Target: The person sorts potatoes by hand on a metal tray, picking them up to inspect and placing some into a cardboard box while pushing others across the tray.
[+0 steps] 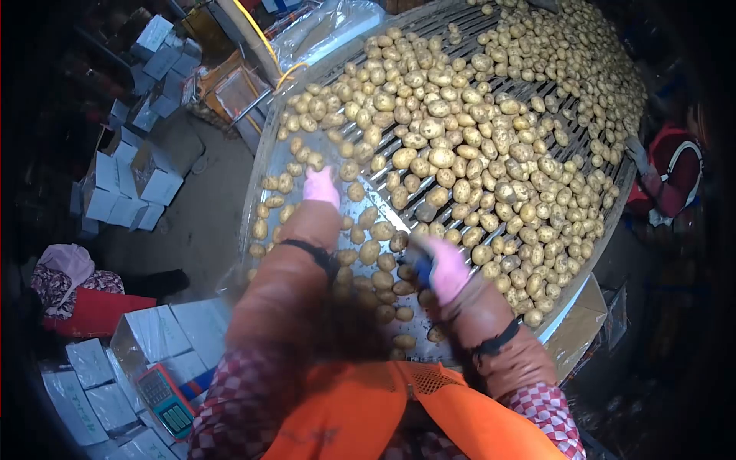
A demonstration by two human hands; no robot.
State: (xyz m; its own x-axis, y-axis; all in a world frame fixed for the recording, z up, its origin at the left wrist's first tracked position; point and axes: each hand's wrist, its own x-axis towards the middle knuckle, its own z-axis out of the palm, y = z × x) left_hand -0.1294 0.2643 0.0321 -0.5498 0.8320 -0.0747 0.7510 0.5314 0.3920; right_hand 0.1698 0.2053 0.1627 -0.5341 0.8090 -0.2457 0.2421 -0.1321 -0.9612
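Over the flat metal sheet (pixel 354 201) at the front of the sorting table, my left hand (pixel 320 188) in a pink glove reaches forward, its fingers curled at a potato (pixel 315 160). My right hand (pixel 446 268), also in a pink glove with dark blue on the palm side, is smeared by motion at the edge of the slatted part, beside a dark potato (pixel 399 241). I cannot tell what it holds. Loose potatoes lie around both hands, and a large heap of potatoes (pixel 491 146) covers the slats (pixel 373 165) ahead.
A person in a red vest (pixel 678 170) works at the table's right side. Another person in red clothing (pixel 92 310) is at the left. White cartons (pixel 123 184) stand on the floor. A scale with keypad (pixel 165 400) sits among wrapped boxes (pixel 92 364) at lower left.
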